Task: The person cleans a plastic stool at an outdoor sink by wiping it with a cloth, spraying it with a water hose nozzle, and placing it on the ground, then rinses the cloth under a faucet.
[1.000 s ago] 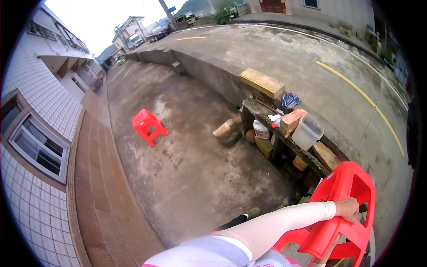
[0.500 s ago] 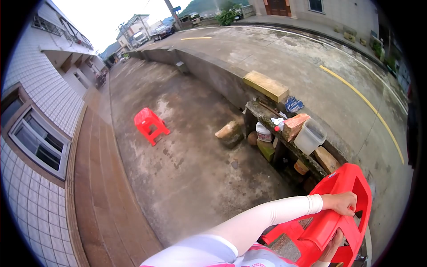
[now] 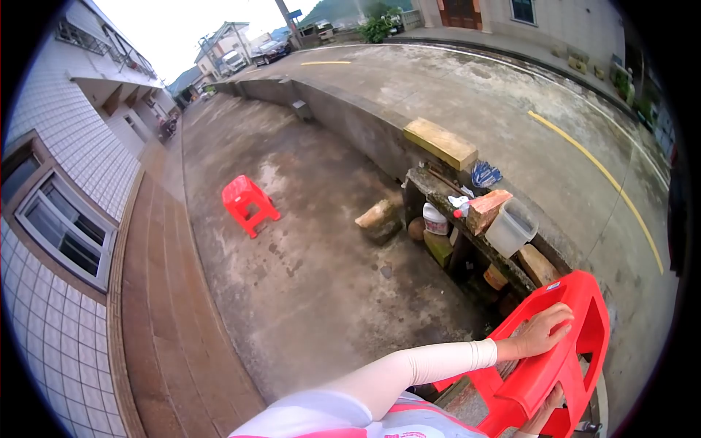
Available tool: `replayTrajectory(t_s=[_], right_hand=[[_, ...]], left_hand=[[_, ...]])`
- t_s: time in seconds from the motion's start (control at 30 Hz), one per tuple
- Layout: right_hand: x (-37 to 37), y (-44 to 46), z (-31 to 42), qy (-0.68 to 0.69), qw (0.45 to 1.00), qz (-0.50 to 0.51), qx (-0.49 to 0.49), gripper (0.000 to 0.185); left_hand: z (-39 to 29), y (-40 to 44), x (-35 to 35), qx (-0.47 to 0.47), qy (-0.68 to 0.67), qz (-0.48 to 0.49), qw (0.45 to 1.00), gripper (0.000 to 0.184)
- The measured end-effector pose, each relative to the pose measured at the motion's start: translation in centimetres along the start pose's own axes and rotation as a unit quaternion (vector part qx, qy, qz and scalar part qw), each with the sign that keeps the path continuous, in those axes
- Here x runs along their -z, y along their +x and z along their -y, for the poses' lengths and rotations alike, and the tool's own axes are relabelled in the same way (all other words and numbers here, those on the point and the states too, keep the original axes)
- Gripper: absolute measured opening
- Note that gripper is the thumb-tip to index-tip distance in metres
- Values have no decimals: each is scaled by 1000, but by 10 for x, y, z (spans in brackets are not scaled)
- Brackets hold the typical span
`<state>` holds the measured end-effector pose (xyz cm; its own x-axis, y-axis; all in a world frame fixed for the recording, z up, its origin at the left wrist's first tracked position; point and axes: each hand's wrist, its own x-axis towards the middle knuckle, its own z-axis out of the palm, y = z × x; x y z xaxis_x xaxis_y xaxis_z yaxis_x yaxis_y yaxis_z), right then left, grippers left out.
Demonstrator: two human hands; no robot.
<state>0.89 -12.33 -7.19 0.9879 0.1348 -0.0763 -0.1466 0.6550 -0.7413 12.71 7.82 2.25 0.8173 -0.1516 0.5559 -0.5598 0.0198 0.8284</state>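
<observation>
A red plastic stool (image 3: pixel 566 365), tilted on its side, is at the lower right beside the low wall. My left hand (image 3: pixel 544 330), in a white sleeve, lies on the stool's upper face with its fingers loosely extended and not wrapped round it. Lower down, my right hand (image 3: pixel 549 409) grips the stool at an opening; part of that hand is hidden behind the red plastic. A second red stool (image 3: pixel 248 204) stands upright on the concrete ground to the left.
A mossy ledge (image 3: pixel 467 219) holds a brick (image 3: pixel 487 210), a clear plastic tub (image 3: pixel 512 228) and blue gloves (image 3: pixel 485 174). A stone block (image 3: pixel 442 142) tops the wall. On the ground sits a rock (image 3: pixel 380 221). A tiled house (image 3: pixel 66 321) stands left, a road (image 3: pixel 475 87) beyond.
My left hand has loosened from the stool's edge and moved left over its face, fingers now extended. The held stool has shifted slightly, and my right hand stays at its opening.
</observation>
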Motion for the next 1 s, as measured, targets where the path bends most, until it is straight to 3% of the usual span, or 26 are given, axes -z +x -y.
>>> replayTrajectory(t_s=[0.03,0.13,0.23,0.37,0.77,1.0], right_hand=[[-1,1,0,0,1000,0,0,38],[-1,3,0,1,1000,-6,3,38],[-4,8,0,0,1000,-14,5,38],[-12,18,-3,2,1000,-24,-2,38],[-42,38,-16,10,998,-50,-34,39],[-51,42,-21,13,997,-58,-44,40]], left_hand=[[3,-7,7,4,15,-33,999,24],[12,-36,27,167,-64,-38,983,31],[46,-82,28,219,-22,-28,975,35],[79,-125,25,233,61,92,966,44],[74,-143,39,224,45,148,962,59],[68,-149,48,240,59,168,954,52]])
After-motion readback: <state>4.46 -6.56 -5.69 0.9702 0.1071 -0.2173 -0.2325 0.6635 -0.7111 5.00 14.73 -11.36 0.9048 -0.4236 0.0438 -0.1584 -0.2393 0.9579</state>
